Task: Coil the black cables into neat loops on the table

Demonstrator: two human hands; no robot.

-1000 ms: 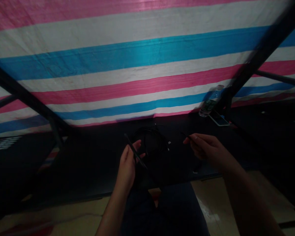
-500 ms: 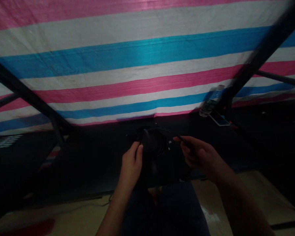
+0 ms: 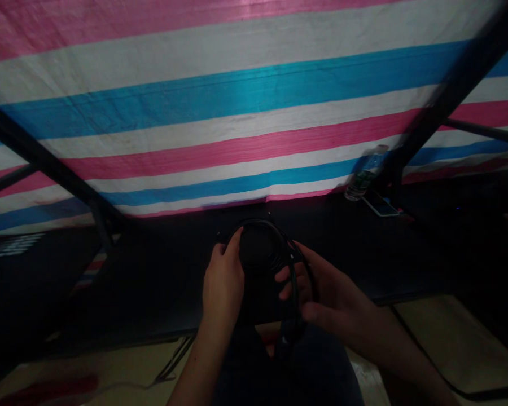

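Black cable coil (image 3: pixel 258 248) is now coming together over the dark tabletop (image 3: pixel 355 254) at lower centre, the left hand (image 3: pixel 222 285) grasping its top, the right hand (image 3: pixel 322 296) closing around its strands.

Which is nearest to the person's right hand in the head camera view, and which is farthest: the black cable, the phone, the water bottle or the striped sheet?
From the right hand, nearest first:
1. The black cable: looped through the hand's fingers, on its left.
2. The phone and the water bottle: too close to call, side by side, ahead and to the right.
3. The striped sheet: farthest, hanging behind them.
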